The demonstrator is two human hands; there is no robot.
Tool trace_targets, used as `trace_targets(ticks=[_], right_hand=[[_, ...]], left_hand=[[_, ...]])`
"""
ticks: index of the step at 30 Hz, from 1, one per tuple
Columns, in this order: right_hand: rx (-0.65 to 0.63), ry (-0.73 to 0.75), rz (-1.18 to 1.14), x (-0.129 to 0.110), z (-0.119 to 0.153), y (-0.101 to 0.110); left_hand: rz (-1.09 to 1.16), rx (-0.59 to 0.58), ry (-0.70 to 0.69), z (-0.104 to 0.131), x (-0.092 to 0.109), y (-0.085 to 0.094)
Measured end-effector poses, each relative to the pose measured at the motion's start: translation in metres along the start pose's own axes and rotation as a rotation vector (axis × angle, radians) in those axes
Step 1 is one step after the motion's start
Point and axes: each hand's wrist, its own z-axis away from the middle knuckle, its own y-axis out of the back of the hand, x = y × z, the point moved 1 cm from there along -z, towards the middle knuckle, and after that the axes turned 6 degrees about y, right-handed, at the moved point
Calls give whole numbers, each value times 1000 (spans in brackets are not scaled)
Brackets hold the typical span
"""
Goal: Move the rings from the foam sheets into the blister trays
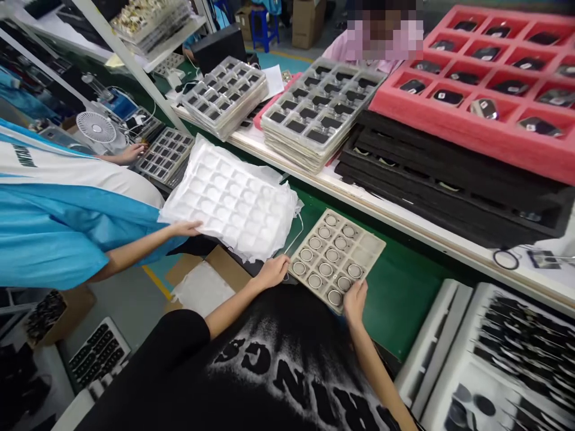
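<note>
A shallow beige tray with square compartments is held tilted in front of me at the green bench. Several round metal rings sit in its compartments, one in each; some compartments along its far right side hold none. My left hand is closed on the tray's left edge, its fingertips partly hidden. On the near right corner, my right hand grips the rim with the thumb on top. Just beyond my left hand lies a white moulded tray in thin wrapping, with a co-worker's hand at its near edge.
Stacked clear trays of dark square parts stand on the white shelf, beside red foam on black foam. White foam trays of black parts are at right. An open carton stands at lower left.
</note>
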Motion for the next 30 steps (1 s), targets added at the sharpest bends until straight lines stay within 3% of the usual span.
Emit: trace_targets(ticks=[4, 9, 12, 19, 25, 28, 30], right_hand=[[-11, 46, 34, 1, -3, 1], [19, 79, 16, -2, -2, -1], [14, 62, 29, -1, -2, -1], [14, 70, 7, -5, 0, 0], [12, 30, 25, -10, 3, 2], [10, 29, 37, -10, 3, 2], [12, 35, 42, -9, 2, 2]], left_hand=[[135, 60, 65, -10, 5, -11], [34, -101, -17, -24, 11, -11], [-6, -126, -43, -33, 11, -4], [10, 82, 97, -59, -15, 14], [42, 385, 106, -80, -49, 46], [-44, 389, 161, -101, -55, 65], [-148, 329, 283, -120, -55, 74]])
